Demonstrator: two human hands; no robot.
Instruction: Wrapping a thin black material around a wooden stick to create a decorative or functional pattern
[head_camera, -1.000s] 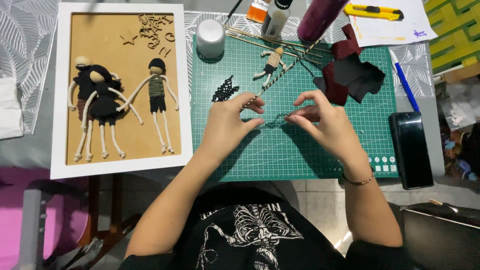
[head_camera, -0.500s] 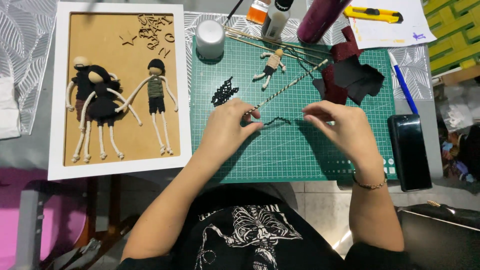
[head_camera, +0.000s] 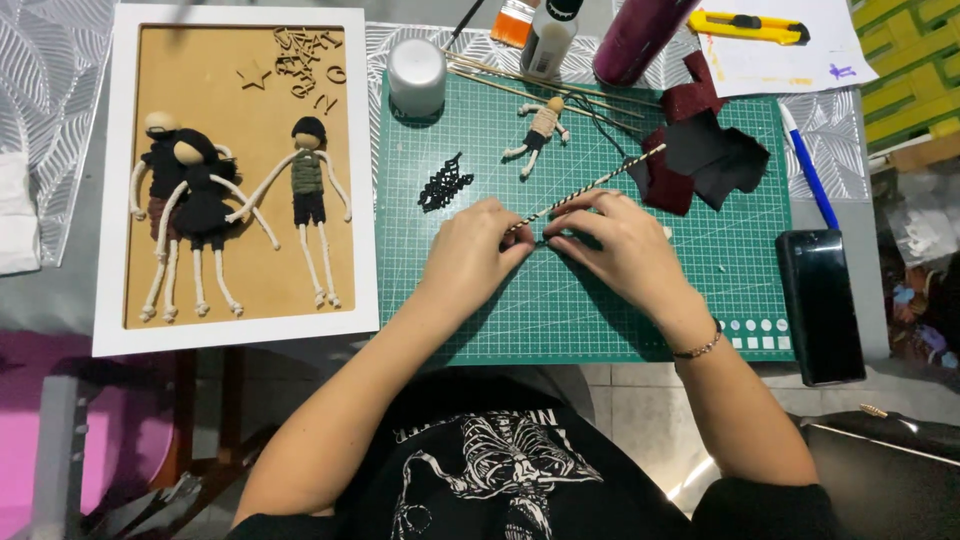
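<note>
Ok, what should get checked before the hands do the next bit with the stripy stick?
1. Left hand pinches the striped stick at its near end: ok.
2. Right hand touches the stick too: ok.
3. Stick lies over the green cutting mat: ok.
4. Small doll lies apart from the hands: ok.
5. Yellow utility knife blade pulled in: cannot tell.
6. What sits under the fingertips: cannot tell.

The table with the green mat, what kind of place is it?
Probably a home craft table. A green cutting mat covers it, a white frame holds little cord dolls, and both hands work a striped stick.
</note>
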